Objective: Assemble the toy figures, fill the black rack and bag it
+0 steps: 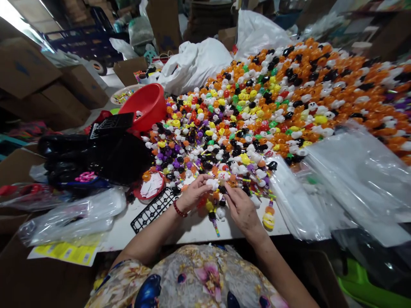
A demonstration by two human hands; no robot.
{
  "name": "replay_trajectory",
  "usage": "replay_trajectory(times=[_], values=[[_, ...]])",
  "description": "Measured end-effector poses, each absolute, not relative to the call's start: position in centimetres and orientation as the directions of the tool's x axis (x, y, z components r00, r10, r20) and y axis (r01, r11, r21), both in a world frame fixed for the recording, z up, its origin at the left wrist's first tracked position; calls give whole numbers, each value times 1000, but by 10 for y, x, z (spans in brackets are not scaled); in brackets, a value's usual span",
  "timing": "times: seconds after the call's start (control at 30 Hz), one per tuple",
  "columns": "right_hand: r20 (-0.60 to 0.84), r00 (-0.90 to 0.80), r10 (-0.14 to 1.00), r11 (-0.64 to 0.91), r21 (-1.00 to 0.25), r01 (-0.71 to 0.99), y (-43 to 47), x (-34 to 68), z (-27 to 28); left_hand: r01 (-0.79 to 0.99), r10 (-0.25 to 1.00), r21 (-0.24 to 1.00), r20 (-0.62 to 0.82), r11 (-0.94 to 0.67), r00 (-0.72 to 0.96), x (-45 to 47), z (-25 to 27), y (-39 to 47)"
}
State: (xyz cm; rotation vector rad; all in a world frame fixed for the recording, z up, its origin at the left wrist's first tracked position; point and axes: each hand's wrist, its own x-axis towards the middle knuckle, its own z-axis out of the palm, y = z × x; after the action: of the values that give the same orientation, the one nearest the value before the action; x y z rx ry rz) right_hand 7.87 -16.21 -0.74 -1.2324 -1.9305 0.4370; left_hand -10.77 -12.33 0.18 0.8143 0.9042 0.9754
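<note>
One white piece (pixel 212 184), frame centre, pinched in left grip (pixel 194 194); black piece (pixel 221 188) in right grip (pixel 241 208); probably light, stiff; hold by sides.

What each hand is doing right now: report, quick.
Left hand: closed, holding a small white piece.
Right hand: at a small black piece; whether it grips cannot be told.

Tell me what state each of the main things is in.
Left hand, pinching a white piece
Right hand, pinching a black piece
Toy pile, heaped, colours mixed
Red basin, open
Red dish, holding white slips
Black grid, lying flat
Yellow toy, lying beside the pile
Plastic bags at right, lying flat
</note>
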Motion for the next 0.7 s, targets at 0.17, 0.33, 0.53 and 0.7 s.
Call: replay_trajectory(times=[0.17,0.33,0.53,0.7], values=[[385,-302,872,489,-671,558,-164,84,-4,-170,896,932,-238,319,375,-105,4,-134],[345,-292,892,447,-772,451,-164,86,-3,-146,826,910,-273,388,493,-106,0,-144],[357,-323,876,463,-810,360,-168,77,-9,-126,804,904,-291,409,519,-111,-7,-152],[393,-276,877,477,-781,403,-165,72,-13,-87,864,955,-215,284,456,-102,-7,-153]])
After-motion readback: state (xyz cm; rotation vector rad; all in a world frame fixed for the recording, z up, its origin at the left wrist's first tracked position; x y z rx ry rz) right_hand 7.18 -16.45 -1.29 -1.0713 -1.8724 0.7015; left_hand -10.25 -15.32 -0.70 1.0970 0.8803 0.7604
